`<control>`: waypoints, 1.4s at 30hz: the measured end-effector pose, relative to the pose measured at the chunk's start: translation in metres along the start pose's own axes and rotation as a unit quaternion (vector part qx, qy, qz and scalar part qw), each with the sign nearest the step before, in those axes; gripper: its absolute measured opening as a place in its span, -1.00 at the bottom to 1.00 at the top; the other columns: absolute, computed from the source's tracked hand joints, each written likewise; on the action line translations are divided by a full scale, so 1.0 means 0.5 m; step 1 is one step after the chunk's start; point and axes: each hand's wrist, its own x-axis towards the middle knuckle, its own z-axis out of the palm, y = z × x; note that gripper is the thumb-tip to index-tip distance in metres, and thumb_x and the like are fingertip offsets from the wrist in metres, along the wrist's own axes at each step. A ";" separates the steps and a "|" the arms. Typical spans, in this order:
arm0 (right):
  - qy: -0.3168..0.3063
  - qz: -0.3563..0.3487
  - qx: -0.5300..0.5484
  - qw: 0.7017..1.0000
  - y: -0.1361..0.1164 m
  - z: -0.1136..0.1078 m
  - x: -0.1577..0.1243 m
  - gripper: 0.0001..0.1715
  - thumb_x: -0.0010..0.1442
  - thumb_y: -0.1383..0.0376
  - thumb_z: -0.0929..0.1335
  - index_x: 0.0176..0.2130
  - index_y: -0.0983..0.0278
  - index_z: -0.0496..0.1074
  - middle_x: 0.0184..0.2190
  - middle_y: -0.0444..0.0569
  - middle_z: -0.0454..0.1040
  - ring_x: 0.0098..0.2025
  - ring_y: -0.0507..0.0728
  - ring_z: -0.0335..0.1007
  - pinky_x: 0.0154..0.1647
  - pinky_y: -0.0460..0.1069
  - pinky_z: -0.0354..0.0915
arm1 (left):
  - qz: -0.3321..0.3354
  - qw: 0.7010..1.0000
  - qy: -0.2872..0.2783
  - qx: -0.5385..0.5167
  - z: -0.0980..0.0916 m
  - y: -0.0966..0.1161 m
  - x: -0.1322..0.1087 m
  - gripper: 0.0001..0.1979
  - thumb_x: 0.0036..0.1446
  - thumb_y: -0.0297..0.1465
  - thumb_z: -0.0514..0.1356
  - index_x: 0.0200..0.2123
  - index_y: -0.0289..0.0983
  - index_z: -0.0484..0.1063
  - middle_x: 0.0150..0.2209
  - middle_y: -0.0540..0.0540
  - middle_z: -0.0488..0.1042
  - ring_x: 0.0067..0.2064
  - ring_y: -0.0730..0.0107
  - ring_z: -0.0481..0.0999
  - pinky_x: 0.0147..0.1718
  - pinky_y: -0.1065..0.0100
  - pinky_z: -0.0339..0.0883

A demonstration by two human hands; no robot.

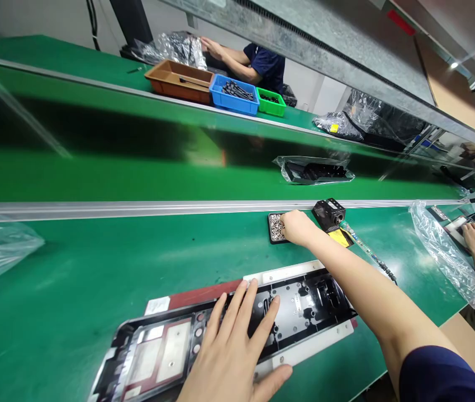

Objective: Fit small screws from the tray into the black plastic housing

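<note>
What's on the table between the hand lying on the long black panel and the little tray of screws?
Only bare green mat lies between the left hand and the screw tray, seen in the head view.

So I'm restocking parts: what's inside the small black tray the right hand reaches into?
The small black tray holds a heap of tiny silvery pieces, likely screws. The right hand covers its right side.

Screw tray (276,228) lies behind the panel (237,329) (left of the screwdriver (329,215)), on the table (74,279)
</note>
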 end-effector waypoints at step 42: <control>0.134 -0.345 0.455 0.810 -0.014 0.116 -0.381 -0.84 0.46 0.59 0.39 -0.06 0.39 0.47 -0.11 -0.10 0.42 -0.06 -0.12 0.39 0.01 -0.27 0.34 | -0.477 0.117 -0.059 -0.869 -0.124 0.062 0.074 -0.75 0.17 -0.30 0.50 -0.07 -0.13 0.72 -0.01 -0.09 0.69 0.16 0.30 0.61 0.18 0.50 0.49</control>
